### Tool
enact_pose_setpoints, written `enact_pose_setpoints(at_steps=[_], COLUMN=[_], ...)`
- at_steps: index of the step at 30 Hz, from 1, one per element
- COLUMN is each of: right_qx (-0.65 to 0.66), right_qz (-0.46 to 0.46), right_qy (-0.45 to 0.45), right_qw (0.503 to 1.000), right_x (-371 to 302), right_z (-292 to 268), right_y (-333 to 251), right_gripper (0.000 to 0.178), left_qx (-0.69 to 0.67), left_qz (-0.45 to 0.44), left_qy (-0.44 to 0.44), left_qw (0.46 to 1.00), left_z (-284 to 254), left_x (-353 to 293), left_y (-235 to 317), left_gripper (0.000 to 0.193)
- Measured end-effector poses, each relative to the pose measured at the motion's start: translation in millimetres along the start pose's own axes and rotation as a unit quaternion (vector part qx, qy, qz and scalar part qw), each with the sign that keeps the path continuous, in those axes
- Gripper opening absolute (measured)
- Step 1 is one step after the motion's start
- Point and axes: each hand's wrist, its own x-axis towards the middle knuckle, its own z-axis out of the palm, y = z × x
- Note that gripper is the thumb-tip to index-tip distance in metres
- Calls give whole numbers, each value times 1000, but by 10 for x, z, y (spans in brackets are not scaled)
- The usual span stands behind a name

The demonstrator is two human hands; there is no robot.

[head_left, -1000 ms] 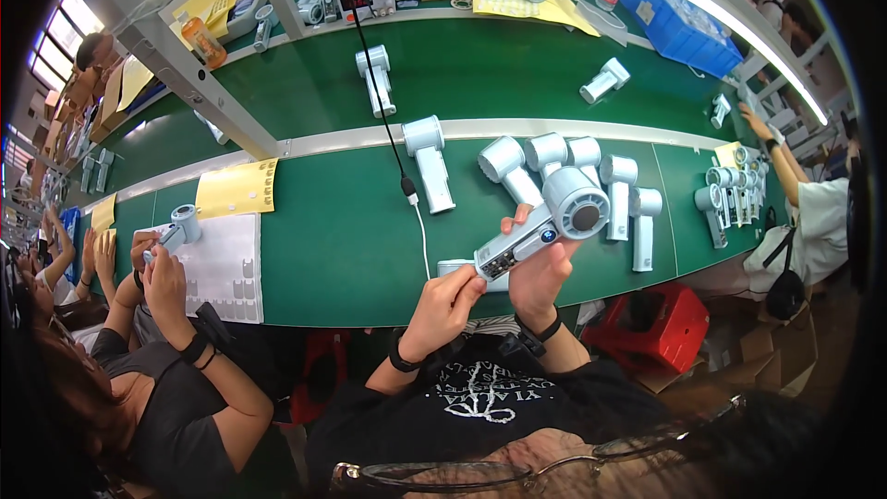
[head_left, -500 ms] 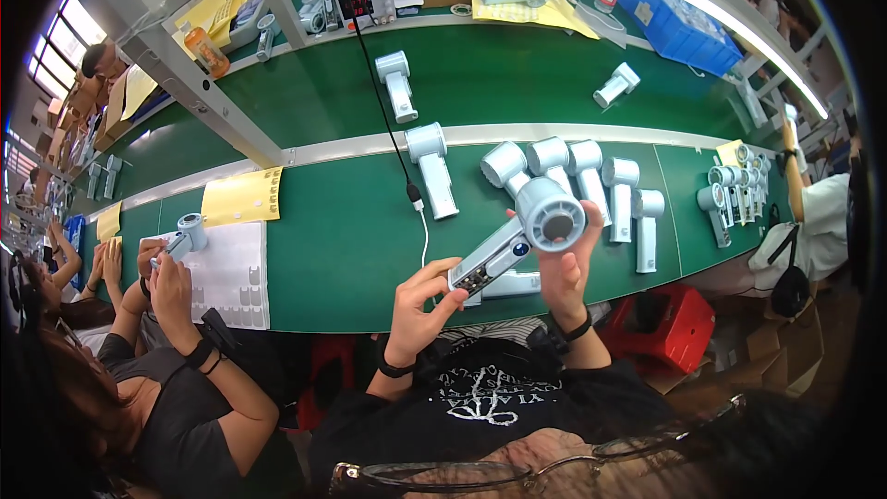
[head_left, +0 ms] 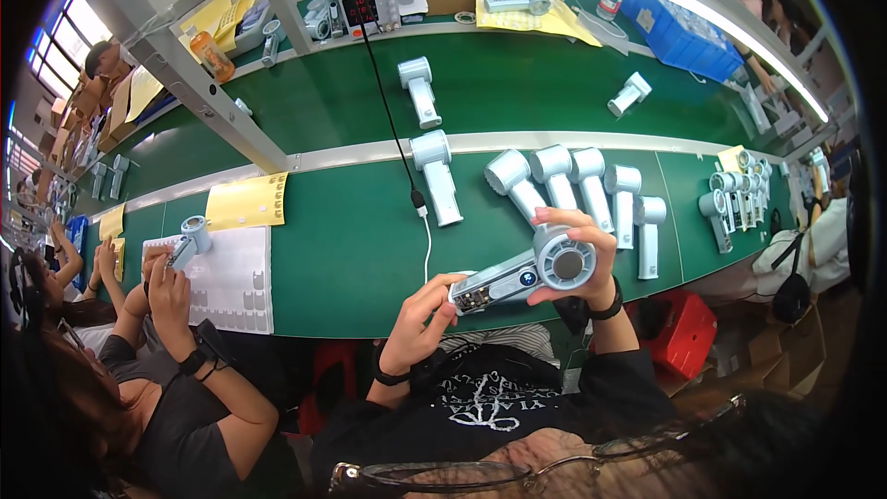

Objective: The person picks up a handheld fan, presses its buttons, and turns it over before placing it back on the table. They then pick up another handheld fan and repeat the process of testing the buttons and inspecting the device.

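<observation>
Between my two hands is a pale blue handheld fan point(head_left: 517, 280), held almost level above the bench's near edge. My left hand point(head_left: 423, 319) pinches the handle end, where a bare circuit board shows. Around the round fan head, the fingers and thumb of my right hand point(head_left: 591, 254) are wrapped. A small lit blue display sits on the handle near the head. Just beyond my right hand, several like fans lie in a row, one of them the nearest fan point(head_left: 514, 180). Another fan point(head_left: 436, 176) lies farther left, beside a white cable point(head_left: 426, 245).
The green bench point(head_left: 342, 268) carries more fans at the far right. A metal rail point(head_left: 351, 155) separates it from a green belt holding a fan point(head_left: 420, 92). At left, a co-worker's hands point(head_left: 166, 273) hold a fan over white sheets. A red stool point(head_left: 679, 337) stands below.
The held fan has tilted flatter and its head has come lower. My right hand has shifted from under the head to around it. The fans on the far belt have moved right.
</observation>
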Motion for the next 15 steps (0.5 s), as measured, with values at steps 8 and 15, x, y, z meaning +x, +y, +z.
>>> enact_pose_setpoints(at_steps=[8, 15], right_qx=[-58, -76], right_qz=[-51, -35], right_qy=[45, 239], right_qw=[996, 967], right_x=[-5, 105], right_z=[61, 38], right_y=[0, -252], right_gripper=[88, 87], left_qx=[8, 146], left_qz=[39, 110], left_qy=[74, 156], left_qw=[996, 971], left_z=[88, 76], left_x=[63, -23], left_y=[115, 33], left_gripper=[34, 42])
